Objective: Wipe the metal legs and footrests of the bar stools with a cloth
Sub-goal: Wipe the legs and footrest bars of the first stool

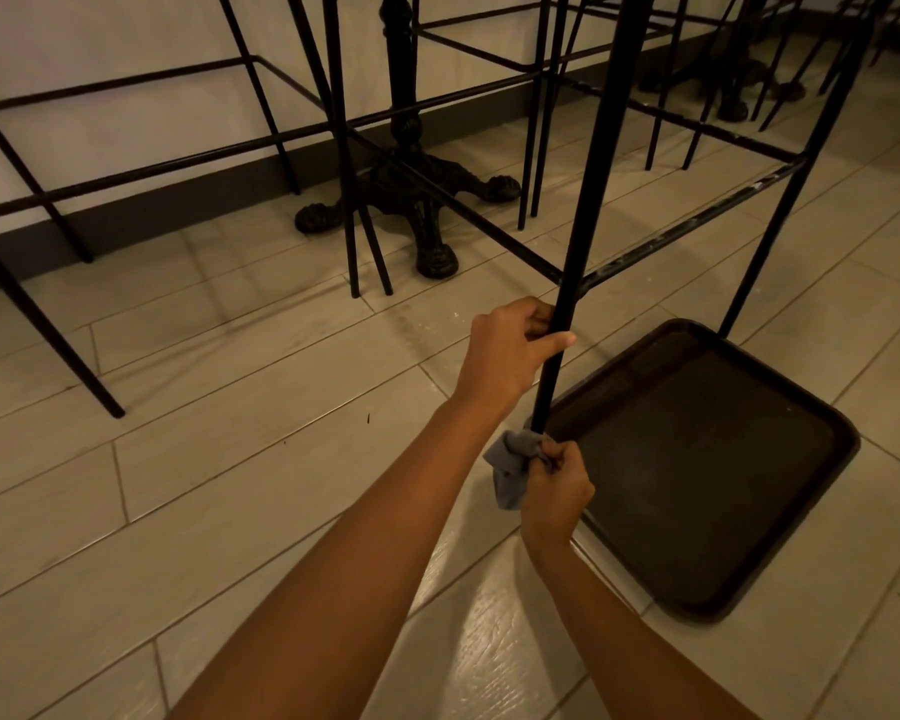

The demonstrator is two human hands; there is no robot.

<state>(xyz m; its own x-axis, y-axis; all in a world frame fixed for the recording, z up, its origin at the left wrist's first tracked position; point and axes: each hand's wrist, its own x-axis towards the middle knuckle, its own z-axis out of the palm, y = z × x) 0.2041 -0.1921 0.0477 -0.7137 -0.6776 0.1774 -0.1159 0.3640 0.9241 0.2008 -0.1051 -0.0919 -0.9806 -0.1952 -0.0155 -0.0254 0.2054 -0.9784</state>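
A black metal stool leg [591, 163] runs from the top of the view down to the floor in the middle. My left hand [510, 350] grips this leg just below the footrest bar [697, 226], which shows pale scuffs. Lower down, my right hand [554, 491] holds a grey cloth [510, 462] bunched against the bottom end of the same leg, near the floor. The cloth's loose end hangs to the left of my fingers. The foot of the leg is hidden by the cloth and hand.
A dark brown tray [707, 470] lies flat on the tiled floor right of the leg. Several more black stool frames [37, 200] stand along the wall. An ornate cast-iron table base [411, 200] sits behind them. Pale floor tiles [204, 485] spread at left.
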